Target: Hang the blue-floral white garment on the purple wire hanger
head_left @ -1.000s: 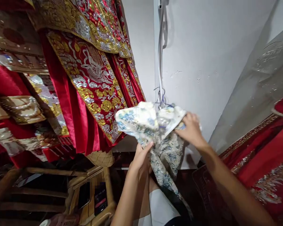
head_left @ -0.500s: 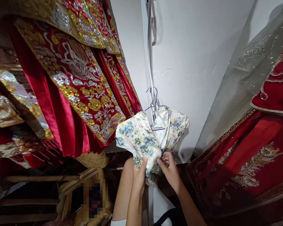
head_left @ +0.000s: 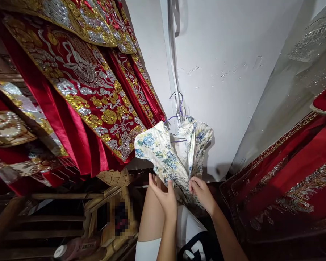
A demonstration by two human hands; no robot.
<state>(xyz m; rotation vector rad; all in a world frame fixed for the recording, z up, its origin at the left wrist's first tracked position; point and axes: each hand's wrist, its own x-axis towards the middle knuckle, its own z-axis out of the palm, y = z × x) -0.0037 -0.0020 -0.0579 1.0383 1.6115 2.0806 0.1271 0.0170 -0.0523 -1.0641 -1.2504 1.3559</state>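
A white blouse (head_left: 165,156) with a blue and yellow flower print hangs in front of me, its neckline open in a V. It is on a purple hanger (head_left: 181,108), hooked to a pale strap (head_left: 174,69) that runs down the wall. My left hand (head_left: 163,194) is at the blouse's lower left, fingers spread and thumb up, close to the cloth; whether it touches is unclear. With fingers closed, my right hand (head_left: 202,192) pinches the front edge of the blouse near the waist. The blouse's lower hem is partly hidden behind my hands.
Red garments with gold and silver embroidery (head_left: 97,94) hang at left. Another beaded red garment (head_left: 296,174) and a sheer sparkly veil (head_left: 293,76) are at right. A bamboo chair (head_left: 97,214) stands lower left, near a bottle with a white cap (head_left: 76,248).
My left hand has let go of the blouse's lower front and spread its fingers to the left. My right hand has moved slightly right and down. The view has shifted a little.
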